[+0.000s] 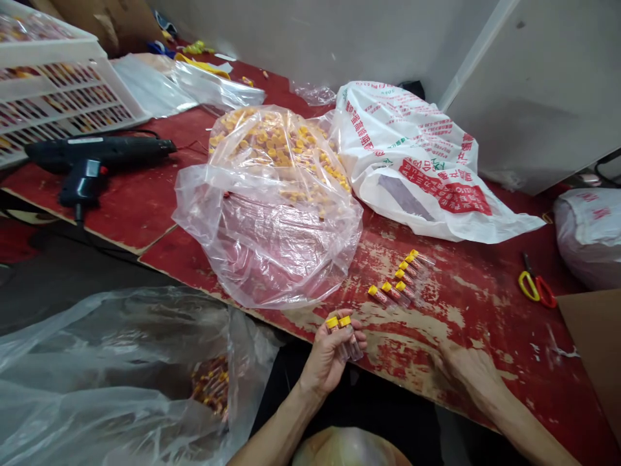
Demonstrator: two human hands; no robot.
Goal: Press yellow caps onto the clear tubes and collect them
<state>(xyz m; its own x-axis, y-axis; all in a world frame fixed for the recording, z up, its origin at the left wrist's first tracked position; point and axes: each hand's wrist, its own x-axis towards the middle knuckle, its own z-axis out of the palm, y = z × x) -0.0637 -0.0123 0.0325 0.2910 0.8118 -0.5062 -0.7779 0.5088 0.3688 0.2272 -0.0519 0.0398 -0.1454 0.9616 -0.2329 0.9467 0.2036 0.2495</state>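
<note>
My left hand (330, 356) is closed around two small clear tubes with yellow caps (345, 333), held upright side by side near the table's front edge. On the table just beyond lie several more yellow-capped tubes (388, 294) with pink labels, in a loose slanting group. My right hand (460, 366) is low over the worn table top, to the right of the left hand. Its fingers point down and are blurred, so whether they grip anything cannot be made out. A clear plastic bag (286, 239) full of yellow caps (272, 139) lies ahead of my hands.
A white printed sack (402, 142) lies behind the tubes. Scissors (536, 285) and a cardboard piece (592, 349) are at right. A black heat gun (97, 158) and white crate (68, 90) stand left. A large clear bag (121, 382) with capped tubes sits below the edge.
</note>
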